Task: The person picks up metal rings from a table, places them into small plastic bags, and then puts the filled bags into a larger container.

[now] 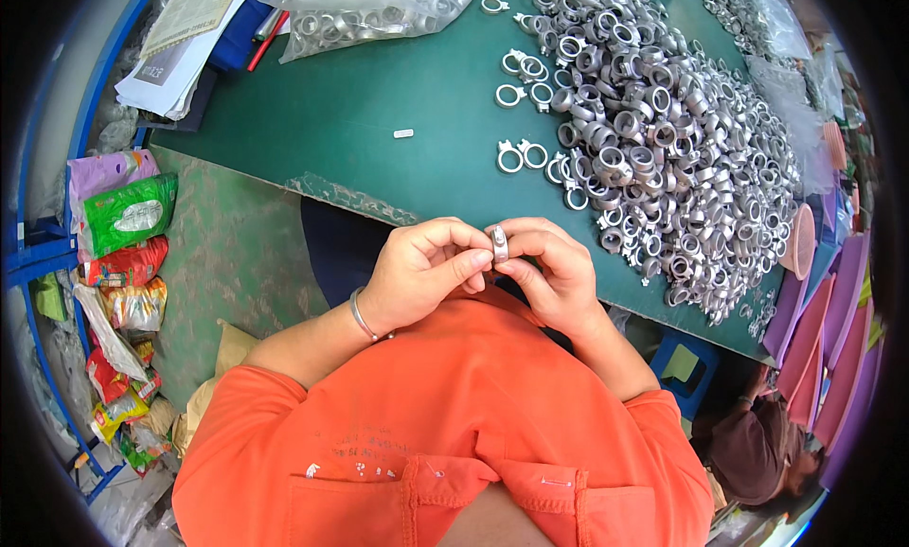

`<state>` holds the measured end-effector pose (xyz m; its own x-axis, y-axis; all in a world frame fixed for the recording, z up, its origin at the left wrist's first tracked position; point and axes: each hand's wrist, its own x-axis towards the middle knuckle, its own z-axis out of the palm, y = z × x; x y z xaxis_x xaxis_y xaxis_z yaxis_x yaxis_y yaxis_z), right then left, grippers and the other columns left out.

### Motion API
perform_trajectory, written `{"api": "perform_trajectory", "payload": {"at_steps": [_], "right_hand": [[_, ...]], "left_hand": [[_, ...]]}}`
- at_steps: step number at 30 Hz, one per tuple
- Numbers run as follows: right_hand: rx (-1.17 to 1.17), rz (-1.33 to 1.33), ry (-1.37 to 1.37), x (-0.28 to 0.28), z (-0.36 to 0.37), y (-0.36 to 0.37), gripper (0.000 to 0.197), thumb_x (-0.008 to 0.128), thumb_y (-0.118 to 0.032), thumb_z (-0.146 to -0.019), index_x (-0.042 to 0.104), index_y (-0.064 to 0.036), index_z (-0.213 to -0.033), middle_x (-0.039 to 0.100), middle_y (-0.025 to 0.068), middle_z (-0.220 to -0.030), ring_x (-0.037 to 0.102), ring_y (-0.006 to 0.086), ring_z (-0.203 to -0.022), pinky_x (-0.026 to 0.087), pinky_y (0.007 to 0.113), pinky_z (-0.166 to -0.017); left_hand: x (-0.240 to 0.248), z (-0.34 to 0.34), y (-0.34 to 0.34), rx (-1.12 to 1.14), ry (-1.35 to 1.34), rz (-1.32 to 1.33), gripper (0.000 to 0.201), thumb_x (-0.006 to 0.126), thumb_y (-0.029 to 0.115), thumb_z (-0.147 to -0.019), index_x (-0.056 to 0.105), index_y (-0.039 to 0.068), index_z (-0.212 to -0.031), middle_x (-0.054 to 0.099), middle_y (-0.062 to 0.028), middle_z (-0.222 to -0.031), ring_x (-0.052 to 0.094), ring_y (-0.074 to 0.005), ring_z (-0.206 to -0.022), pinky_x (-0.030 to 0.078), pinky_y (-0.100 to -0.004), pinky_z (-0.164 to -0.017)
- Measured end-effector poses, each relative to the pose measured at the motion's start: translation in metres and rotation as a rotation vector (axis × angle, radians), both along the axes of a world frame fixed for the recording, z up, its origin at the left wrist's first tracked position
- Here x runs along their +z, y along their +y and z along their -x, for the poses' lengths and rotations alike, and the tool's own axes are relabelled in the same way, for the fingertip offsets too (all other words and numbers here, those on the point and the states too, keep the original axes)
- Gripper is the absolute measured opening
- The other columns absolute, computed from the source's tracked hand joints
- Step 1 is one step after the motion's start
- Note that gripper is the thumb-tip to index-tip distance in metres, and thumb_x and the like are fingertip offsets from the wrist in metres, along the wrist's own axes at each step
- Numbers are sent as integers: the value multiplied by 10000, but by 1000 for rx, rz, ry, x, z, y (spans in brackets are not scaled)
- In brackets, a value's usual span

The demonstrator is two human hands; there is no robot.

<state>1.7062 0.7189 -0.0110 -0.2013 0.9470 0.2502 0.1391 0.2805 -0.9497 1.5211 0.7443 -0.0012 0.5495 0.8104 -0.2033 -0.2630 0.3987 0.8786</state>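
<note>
Between the fingertips of both hands, just off the table's near edge, is a small grey metal ring (499,244), held on edge. My left hand (423,268) pinches it from the left with thumb and forefinger. From the right, my right hand (549,266) grips the same ring with thumb and fingers closed. Beyond and to the right lies a large heap of similar metal rings (663,140) on the green table (350,102). A few loose rings (510,159) with small lugs lie at the heap's left side.
A clear plastic bag of rings (369,22) lies at the back, beside a red pen (268,40) and papers (180,55). One small white piece (403,133) rests on the table. Stacked bins (824,339) and another person (756,448) are at the right.
</note>
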Motion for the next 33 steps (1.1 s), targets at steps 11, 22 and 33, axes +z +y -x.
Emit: {"api": "perform_trajectory", "payload": {"at_steps": [11,22,33], "right_hand": [[-71,-232,-167,5,4,4,172,671,50,-699,582,-8,-835,613,162,-968,618,260,-835,500,301,-696],[-77,-256,-185,3,4,4,183,674,55,-689,585,-6,-836,597,154,-973,613,257,-824,506,302,-673],[-16,-493,-332,15,0,10,214,592,67,-608,574,-16,-805,581,106,-888,577,273,-765,455,350,-665]], "left_hand": [[0,-1,0,9,-84,53,133,570,25,-859,558,-32,-978,617,-70,-883,570,-77,-717,499,-203,-631],[-3,0,1,-3,-78,42,145,567,12,-856,544,-39,-990,609,-87,-918,581,-89,-742,507,-213,-645],[-15,22,0,-216,-150,502,290,381,195,-961,521,-38,-1060,603,-129,-831,537,-131,-538,466,-226,-479]]}}
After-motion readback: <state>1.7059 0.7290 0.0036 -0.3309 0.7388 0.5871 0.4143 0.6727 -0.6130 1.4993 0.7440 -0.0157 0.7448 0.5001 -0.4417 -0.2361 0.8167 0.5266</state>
